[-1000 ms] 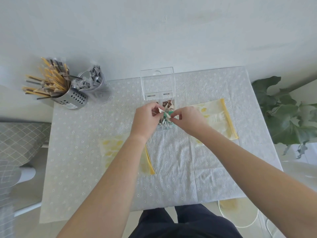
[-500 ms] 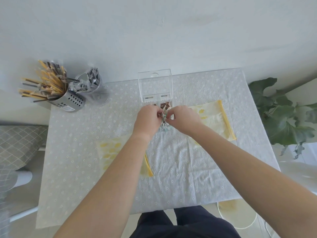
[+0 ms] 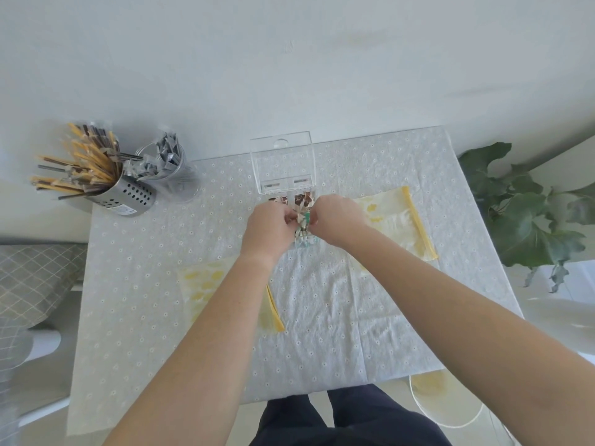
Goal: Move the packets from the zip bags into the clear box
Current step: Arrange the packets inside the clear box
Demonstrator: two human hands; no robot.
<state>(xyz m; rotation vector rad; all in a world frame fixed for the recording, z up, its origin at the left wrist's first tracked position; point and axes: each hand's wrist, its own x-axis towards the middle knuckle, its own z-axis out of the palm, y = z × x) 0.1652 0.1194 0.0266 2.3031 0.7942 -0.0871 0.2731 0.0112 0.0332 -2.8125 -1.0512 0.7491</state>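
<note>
The left hand (image 3: 270, 226) and right hand (image 3: 335, 220) are hovering side by side over the near part of the clear box (image 3: 283, 169), both pinching a bundle of packets (image 3: 302, 222) that is apparently standing inside the box. One zip bag (image 3: 397, 220) is lying just right of the box; a second zip bag (image 3: 203, 284) is lying left of it, nearer the person.

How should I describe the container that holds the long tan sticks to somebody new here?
Find the pale grey dotted tablecloth and look at its far left corner. Two containers stand there. Take the leftmost, a shiny steel cup: unlike the clear glass jar beside it, it is opaque, punched with small holes and full of long tan sticks.
</note>
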